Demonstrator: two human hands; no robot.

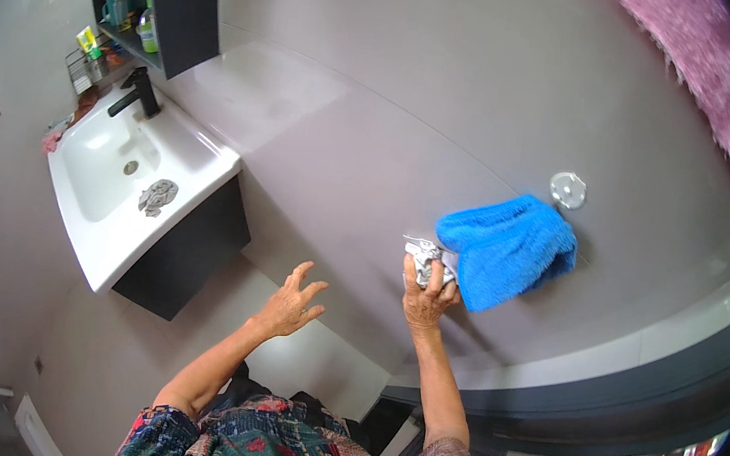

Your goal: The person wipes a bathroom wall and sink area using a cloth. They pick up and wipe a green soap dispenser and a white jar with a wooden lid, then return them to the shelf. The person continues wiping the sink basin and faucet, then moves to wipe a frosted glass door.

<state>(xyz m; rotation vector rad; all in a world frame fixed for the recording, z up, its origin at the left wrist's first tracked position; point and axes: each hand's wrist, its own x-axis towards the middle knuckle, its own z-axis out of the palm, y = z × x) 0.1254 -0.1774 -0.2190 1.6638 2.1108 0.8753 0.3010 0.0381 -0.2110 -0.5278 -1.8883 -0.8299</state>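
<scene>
My right hand (427, 298) is raised against the grey tiled wall and grips a crumpled grey-white cloth (423, 257). The cloth presses on the wall just left of a fluffy blue towel (508, 248), which hangs from a round metal wall hook (567, 190). My left hand (290, 303) is held up to the left of the right one, fingers spread, holding nothing and close to the wall.
A white washbasin (115, 225) on a dark cabinet (189, 252) stands at the left, with a black tap (137, 92) and a grey rag (157, 195) on its rim. Bottles sit on a shelf (127, 16) above. A pink towel (719, 89) hangs at the upper right.
</scene>
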